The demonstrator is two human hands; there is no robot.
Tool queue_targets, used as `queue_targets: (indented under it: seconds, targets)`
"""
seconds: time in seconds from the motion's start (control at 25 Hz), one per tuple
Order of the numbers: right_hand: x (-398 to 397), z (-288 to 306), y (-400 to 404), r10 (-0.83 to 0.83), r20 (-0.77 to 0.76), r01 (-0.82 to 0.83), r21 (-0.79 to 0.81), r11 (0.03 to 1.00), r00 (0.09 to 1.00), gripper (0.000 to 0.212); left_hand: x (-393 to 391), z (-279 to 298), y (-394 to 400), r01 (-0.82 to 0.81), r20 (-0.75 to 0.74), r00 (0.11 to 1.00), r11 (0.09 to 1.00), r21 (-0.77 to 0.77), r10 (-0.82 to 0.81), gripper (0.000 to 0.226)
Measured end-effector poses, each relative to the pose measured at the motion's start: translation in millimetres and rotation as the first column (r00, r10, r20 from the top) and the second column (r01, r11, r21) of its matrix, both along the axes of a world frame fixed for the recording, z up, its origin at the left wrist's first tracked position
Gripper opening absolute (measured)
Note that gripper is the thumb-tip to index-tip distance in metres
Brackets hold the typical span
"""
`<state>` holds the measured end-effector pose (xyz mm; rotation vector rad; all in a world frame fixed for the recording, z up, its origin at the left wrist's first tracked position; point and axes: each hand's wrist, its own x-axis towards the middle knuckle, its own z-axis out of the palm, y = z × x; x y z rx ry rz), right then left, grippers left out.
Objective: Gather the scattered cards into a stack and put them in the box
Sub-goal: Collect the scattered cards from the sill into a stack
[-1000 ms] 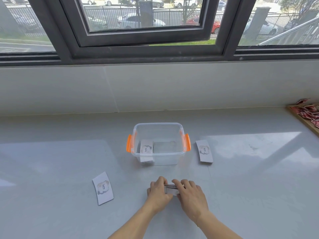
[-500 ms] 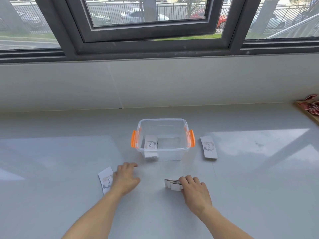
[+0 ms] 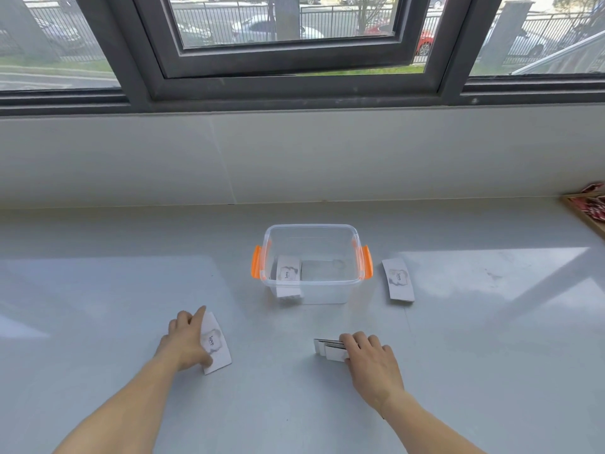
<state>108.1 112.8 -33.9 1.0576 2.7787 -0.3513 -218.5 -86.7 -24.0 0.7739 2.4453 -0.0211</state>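
Observation:
A clear plastic box (image 3: 311,286) with orange handles stands in the middle of the grey counter, and one card (image 3: 288,273) leans inside it at the left. My left hand (image 3: 186,342) grips a white "love" card (image 3: 217,344) by its left edge, in front of and left of the box. My right hand (image 3: 370,358) rests with its fingers on a small stack of cards (image 3: 329,348) in front of the box. Another loose card (image 3: 397,279) lies flat just right of the box.
A wooden tray (image 3: 586,214) with red packets sits at the far right edge of the counter. A white tiled wall and a dark window frame rise behind the counter.
My left hand left the stack, moved left to the loose card and took hold of it. My right hand stayed on the stack, which now looks slightly fanned.

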Motion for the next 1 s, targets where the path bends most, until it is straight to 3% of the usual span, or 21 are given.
queue_targets:
  seconds: [0.12,0.24,0.36,0.44,0.6,0.72,0.88,1.0]
  targets:
    - [0.9,0.8,-0.6,-0.002,-0.002,0.002,-0.001,1.0,1.0,0.034,3.5,8.1,11.8,0.003,-0.025,1.0,0.997,0.071,-0.001,0.081]
    - [1.5,0.8,-2.4,-0.007,-0.014,0.007,0.003,1.0,1.0,0.036,23.4,11.0,33.8,-0.169,0.132,0.983,0.897,0.409,0.125,0.039]
    - [1.5,-1.2,-2.8,-0.012,-0.025,0.013,0.008,1.0,1.0,0.047,58.7,15.1,58.0,-0.353,0.342,0.925,0.714,0.605,0.167,0.027]
    - [2.0,-2.4,-2.9,-0.013,-0.03,0.014,0.016,1.0,0.999,0.055,86.2,12.1,69.9,-0.405,0.43,0.891,0.683,0.608,0.146,0.025]
    - [3.3,-4.4,-2.1,0.002,-0.038,-0.002,0.009,1.0,0.999,0.059,132.1,-3.9,85.7,-0.359,0.48,0.874,0.769,0.529,0.077,0.023]
    - [3.5,-5.5,-2.0,-0.01,-0.04,0.01,0.012,1.0,0.999,0.064,146.8,-8.2,89.8,-0.199,0.348,0.937,0.869,0.454,0.033,0.026]
    - [4.2,-6.5,-3.2,0.005,-0.054,-0.004,0.02,1.0,0.999,0.077,149.0,-4.3,93.4,-0.022,0.267,0.958,0.904,0.427,-0.103,0.027]
    - [4.5,-3.1,-2.7,0.035,-0.052,-0.034,0.009,0.999,0.998,0.069,153.0,-0.3,98.7,0.038,0.288,0.943,0.914,0.404,-0.166,0.022]
